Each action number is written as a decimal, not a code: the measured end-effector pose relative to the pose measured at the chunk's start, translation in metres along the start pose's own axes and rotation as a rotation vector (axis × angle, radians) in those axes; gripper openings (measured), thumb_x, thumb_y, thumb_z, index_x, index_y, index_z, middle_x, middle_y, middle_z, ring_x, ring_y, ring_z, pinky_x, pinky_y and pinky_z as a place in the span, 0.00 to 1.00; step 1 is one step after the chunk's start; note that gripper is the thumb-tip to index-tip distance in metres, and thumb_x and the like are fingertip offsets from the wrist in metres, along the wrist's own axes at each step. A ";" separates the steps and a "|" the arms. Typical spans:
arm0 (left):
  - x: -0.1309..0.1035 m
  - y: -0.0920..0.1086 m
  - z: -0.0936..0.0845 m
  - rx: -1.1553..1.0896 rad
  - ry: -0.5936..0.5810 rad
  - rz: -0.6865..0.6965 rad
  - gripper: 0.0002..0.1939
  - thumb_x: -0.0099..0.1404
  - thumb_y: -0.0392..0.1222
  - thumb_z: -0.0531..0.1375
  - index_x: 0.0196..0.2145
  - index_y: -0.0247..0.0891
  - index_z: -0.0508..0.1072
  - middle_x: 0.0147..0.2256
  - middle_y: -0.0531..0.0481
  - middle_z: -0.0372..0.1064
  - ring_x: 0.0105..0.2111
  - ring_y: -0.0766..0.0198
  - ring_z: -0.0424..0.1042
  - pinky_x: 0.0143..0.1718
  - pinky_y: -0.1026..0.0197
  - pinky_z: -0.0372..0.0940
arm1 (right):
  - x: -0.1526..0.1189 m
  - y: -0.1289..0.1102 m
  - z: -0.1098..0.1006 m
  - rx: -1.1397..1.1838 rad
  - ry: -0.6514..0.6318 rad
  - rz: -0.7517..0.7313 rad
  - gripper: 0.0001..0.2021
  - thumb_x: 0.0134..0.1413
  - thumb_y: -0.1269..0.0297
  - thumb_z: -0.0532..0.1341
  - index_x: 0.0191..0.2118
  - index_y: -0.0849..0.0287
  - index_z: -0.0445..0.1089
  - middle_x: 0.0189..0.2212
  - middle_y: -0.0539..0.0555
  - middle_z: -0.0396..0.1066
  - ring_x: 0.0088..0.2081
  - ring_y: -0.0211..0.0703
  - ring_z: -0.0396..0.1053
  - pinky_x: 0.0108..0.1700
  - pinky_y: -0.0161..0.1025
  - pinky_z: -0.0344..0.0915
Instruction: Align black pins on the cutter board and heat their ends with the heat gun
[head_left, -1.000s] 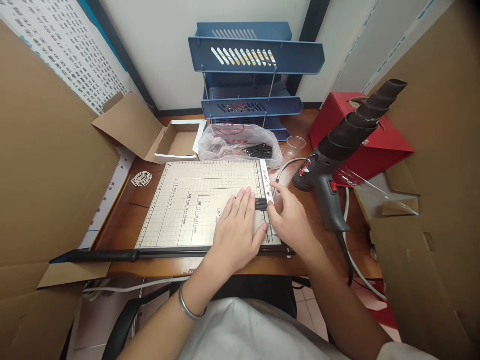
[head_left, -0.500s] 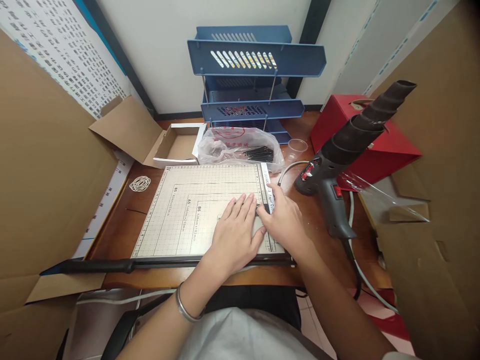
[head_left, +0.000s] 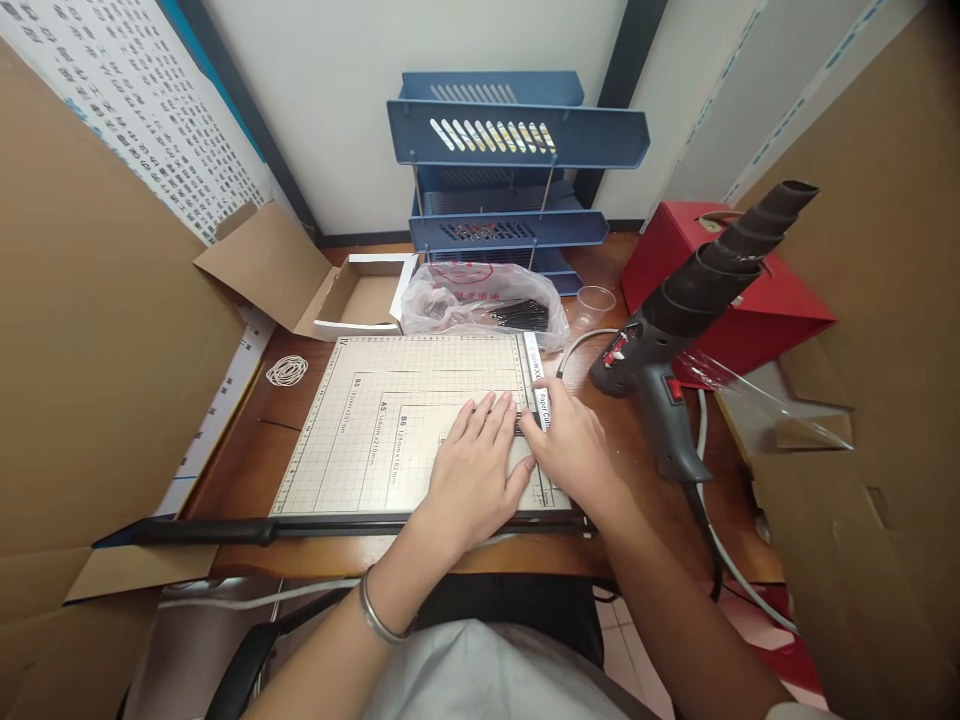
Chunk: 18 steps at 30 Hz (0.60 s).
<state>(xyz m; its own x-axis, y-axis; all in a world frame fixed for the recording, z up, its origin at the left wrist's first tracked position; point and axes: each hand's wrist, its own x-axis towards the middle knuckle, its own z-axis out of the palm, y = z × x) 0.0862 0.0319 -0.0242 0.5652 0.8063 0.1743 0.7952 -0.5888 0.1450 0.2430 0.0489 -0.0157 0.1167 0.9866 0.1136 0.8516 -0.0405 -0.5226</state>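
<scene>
The wooden table (head_left: 240, 475) carries a guillotine paper cutter (head_left: 319, 440), its gridded board at the near edge and its black lever handle (head_left: 206, 531) lowered at near left. Beyond the board stands a blue tiered tray rack (head_left: 589, 140); a grey-and-black heat gun (head_left: 664, 345) stands to the right of the cutter. A translucent plastic bag (head_left: 446, 305) of black strands lies along the board's far edge.

Both forearms enter from the near side and converge at the board's right part. The left hand (head_left: 472, 465) lies palm down, wrist low, its four fingers straight and nearly together, pointing far; its thumb is spread to the right. The right hand (head_left: 574, 440) is turned inward, arched over the cutter's white edge strip (head_left: 533, 358), thumb and index finger apart; its remaining fingers are partly hidden.

A short bundle of black strands (head_left: 519, 425) lies on the board between the two hands, mostly covered, beside the right thumb tip. Contact with that thumb cannot be confirmed.
</scene>
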 end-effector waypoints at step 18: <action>-0.005 0.004 -0.001 0.030 -0.019 0.019 0.36 0.80 0.56 0.42 0.70 0.23 0.58 0.72 0.37 0.52 0.73 0.49 0.51 0.73 0.45 0.46 | -0.001 0.004 -0.003 0.000 -0.109 -0.020 0.07 0.68 0.64 0.52 0.39 0.55 0.66 0.67 0.59 0.63 0.60 0.62 0.67 0.54 0.57 0.65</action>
<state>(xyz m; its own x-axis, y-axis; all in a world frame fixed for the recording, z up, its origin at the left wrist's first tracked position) 0.0867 0.0258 -0.0238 0.5841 0.7961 0.1583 0.7903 -0.6023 0.1129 0.2478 0.0469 -0.0153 0.0434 0.9985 0.0319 0.8530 -0.0204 -0.5216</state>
